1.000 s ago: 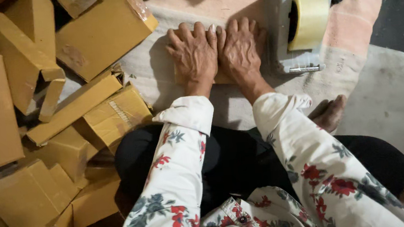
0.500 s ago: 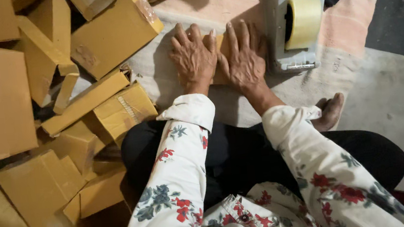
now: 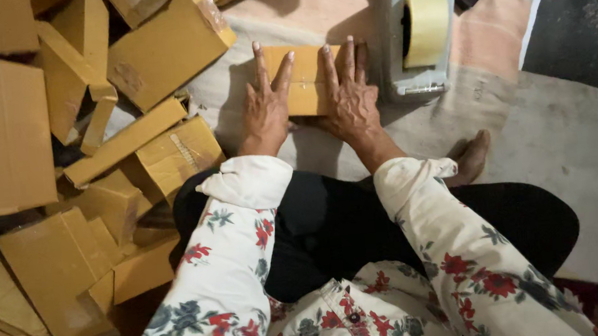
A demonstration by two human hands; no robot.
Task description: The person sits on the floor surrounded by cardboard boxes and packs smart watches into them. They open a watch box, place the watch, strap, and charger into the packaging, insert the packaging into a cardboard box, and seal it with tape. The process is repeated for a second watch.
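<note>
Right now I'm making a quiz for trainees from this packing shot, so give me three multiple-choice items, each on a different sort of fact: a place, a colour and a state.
1. Where does the tape dispenser stand?
A. Just right of the small box
B. On the pile of boxes
C. On the person's lap

2. What colour is the tape roll?
A. Blue
B. Pale yellow
C. Black

3. How do the left hand and right hand stand?
A. Both closed in fists
B. One lifts the dispenser
C. Both flat, fingers spread, pressing on the small box

Answers: 1 A, the grey dispenser sits on the mat beside the box, past the right hand. 2 B, the roll in it shows pale yellow. 3 C, both palms lie open on the box's top.
</note>
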